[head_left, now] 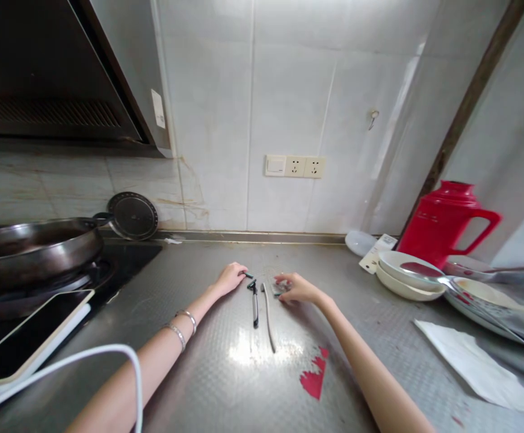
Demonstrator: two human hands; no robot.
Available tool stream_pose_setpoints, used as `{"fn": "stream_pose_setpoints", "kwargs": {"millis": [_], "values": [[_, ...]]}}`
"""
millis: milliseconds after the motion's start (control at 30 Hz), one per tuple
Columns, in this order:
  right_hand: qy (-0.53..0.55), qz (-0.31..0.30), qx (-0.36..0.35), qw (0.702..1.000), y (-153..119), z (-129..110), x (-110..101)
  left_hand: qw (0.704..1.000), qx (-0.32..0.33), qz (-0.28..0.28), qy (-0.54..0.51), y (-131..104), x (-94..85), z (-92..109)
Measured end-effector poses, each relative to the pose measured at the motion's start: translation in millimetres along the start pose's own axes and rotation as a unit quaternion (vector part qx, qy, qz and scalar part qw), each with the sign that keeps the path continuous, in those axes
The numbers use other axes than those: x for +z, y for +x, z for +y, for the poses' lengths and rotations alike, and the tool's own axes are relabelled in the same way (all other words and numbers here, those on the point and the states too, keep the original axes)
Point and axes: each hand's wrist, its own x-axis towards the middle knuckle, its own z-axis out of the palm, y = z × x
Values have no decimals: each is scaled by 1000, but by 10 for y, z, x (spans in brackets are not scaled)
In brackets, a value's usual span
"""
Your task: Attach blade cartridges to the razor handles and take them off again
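My left hand [231, 277] rests on the steel countertop, its fingers closed on a small dark, stick-like thing [248, 275], mostly hidden. Just right of it lies a black and silver razor [255, 305], its head pointing away from me. Beside the razor is a pale toothbrush [268, 319], roughly parallel, with its head at the far end. My right hand [298, 288] has thumb and fingers around a small greyish, see-through item [280, 289] lying on the counter; its kind is unclear.
A pan [36, 246] sits on the stove at left, near a phone [27, 337] and a white cable [108, 349]. At right stand a red thermos jug [442, 222], stacked bowls [408, 288] and a white napkin [478, 361]. A torn red patch [314, 379] marks the counter.
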Motion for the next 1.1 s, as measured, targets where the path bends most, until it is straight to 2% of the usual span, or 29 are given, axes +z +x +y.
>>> {"fn": "stream_pose_setpoints", "kwargs": {"millis": [200, 400, 500, 667, 833, 1100], "values": [[15, 28, -14, 999, 0, 4, -14, 1000, 16, 10, -5, 2, 26, -7], [33, 116, -18, 993, 25, -9, -26, 998, 24, 52, -8, 30, 2, 41], [30, 175, -35, 983, 45, 6, -47, 995, 47, 85, -20, 87, -50, 168], [3, 239, -97, 966, 25, -61, -117, 986, 129, 102, -38, 145, -100, 528], [4, 245, -126, 961, -3, -118, -150, 980, 170, 92, -44, 124, -64, 767], [2, 221, -106, 969, -4, -134, -161, 983, 136, 96, -74, 68, -52, 848]]}}
